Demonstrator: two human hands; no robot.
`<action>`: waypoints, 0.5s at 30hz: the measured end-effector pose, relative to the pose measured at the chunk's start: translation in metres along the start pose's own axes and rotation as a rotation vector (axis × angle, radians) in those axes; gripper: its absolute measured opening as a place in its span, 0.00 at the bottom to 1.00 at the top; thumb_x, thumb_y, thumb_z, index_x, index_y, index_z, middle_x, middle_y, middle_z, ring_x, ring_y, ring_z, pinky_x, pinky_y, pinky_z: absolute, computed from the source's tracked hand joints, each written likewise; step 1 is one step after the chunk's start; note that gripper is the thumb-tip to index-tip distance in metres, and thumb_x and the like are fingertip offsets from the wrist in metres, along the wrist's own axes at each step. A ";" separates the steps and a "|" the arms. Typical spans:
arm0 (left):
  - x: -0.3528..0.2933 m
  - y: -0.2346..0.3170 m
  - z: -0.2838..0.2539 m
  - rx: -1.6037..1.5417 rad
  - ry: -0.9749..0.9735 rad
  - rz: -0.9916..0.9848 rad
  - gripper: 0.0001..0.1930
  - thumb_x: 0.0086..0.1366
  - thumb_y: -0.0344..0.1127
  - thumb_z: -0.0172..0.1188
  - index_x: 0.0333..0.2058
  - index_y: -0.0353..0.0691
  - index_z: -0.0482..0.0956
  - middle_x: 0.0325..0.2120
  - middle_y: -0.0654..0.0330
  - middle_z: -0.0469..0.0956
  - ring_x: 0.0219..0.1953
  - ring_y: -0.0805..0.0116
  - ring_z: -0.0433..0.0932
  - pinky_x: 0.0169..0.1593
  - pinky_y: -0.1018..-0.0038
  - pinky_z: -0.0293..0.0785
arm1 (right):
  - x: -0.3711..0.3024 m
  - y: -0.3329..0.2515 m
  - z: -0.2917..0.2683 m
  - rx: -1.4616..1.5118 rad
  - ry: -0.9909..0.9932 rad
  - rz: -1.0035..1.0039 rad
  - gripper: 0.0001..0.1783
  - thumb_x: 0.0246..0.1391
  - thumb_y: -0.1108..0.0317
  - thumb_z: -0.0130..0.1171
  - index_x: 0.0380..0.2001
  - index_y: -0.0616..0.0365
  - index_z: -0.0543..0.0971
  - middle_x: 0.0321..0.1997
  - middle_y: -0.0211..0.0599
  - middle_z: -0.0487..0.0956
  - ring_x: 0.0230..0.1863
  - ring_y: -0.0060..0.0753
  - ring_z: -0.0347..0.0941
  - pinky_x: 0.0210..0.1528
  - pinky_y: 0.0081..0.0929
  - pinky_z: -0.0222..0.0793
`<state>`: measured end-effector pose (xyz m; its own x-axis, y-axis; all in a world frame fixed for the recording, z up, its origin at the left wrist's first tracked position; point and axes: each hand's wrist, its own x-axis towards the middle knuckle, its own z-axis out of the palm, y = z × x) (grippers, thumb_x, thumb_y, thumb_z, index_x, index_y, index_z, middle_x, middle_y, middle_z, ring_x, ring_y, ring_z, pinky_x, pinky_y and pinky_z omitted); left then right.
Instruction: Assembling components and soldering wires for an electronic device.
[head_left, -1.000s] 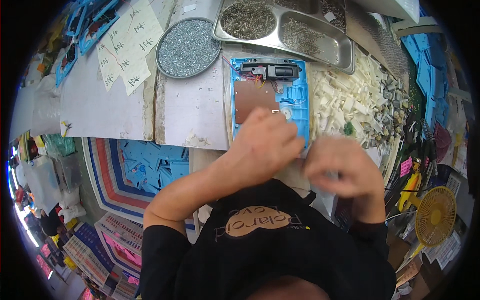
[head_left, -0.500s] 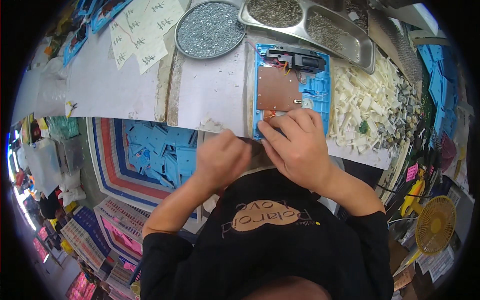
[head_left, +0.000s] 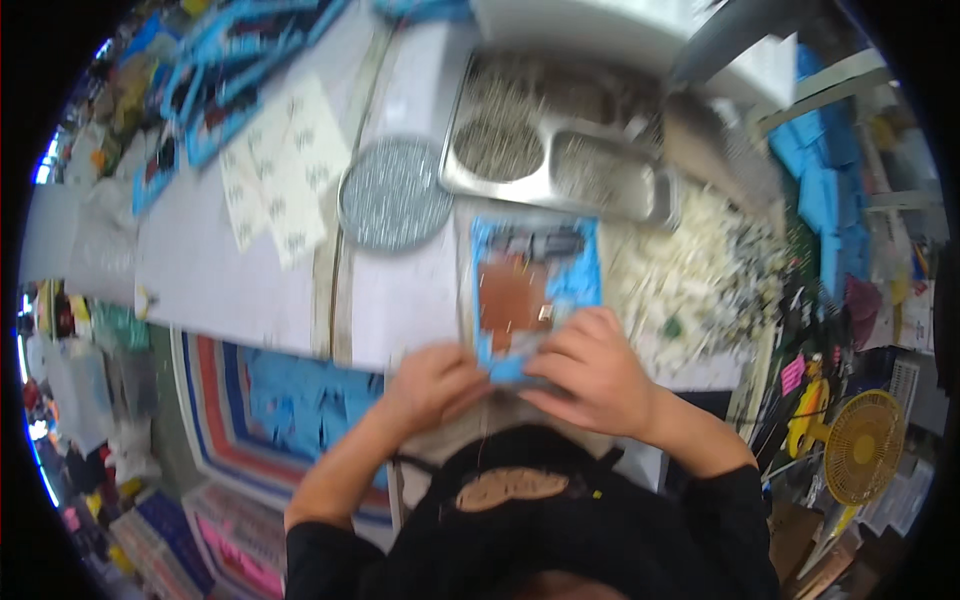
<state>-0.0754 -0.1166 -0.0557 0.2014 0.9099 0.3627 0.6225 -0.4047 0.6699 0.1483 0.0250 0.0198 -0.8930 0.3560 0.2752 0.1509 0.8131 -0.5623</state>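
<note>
Can make out dark handwritten strokes on the pale paper sheets (head_left: 285,172), spread on the bench (head_left: 405,315) to the left of a round grey dish (head_left: 393,248), but too smeared to read. Can just see lettering on a tan patch (head_left: 512,488) across the black clothing (head_left: 610,545), also too blurred to read.

Can place the blue casing (head_left: 589,284) at the near edge of the bench, on the near side of the steel tray (head_left: 560,200). Looks shallow and rectangular, open side up. Holds a black elongated part (head_left: 540,243) along the far end and a brown board (head_left: 512,297) over the left and middle, with a small pale piece (head_left: 545,313) at the board's right edge.

Find the left hand (head_left: 436,386) at the casing's near left corner, fingers curled in together; cannot tell whether pinching anything. Find the right hand (head_left: 592,372) over the near right corner, fingers bent and close together; cannot tell whether clamped on the casing or merely resting there. See white plastic parts (head_left: 690,285) heaped to the right, beside the casing.
</note>
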 end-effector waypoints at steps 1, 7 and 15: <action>0.000 0.000 -0.001 -0.012 0.020 -0.005 0.12 0.54 0.31 0.73 0.37 0.42 0.82 0.28 0.58 0.76 0.28 0.57 0.78 0.29 0.64 0.74 | -0.002 0.016 -0.026 0.054 0.018 -0.018 0.13 0.45 0.65 0.72 0.34 0.54 0.81 0.33 0.32 0.79 0.38 0.36 0.75 0.46 0.37 0.67; 0.023 -0.001 -0.006 -0.057 -0.073 0.016 0.10 0.53 0.32 0.74 0.34 0.44 0.84 0.27 0.60 0.77 0.27 0.59 0.79 0.29 0.66 0.75 | 0.024 0.186 -0.242 0.137 0.935 0.412 0.11 0.62 0.66 0.63 0.39 0.65 0.83 0.32 0.26 0.80 0.36 0.17 0.73 0.43 0.17 0.68; 0.021 0.006 -0.016 -0.060 -0.140 -0.091 0.09 0.53 0.34 0.74 0.34 0.45 0.86 0.26 0.62 0.77 0.27 0.62 0.79 0.29 0.67 0.75 | 0.277 0.200 -0.245 -0.586 0.445 -0.503 0.05 0.59 0.69 0.62 0.35 0.55 0.85 0.40 0.37 0.84 0.36 0.29 0.78 0.39 0.27 0.74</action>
<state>-0.0796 -0.1009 -0.0339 0.2522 0.9451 0.2076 0.5974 -0.3209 0.7349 0.0351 0.3990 0.1747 -0.6828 -0.0594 0.7282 0.0872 0.9830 0.1618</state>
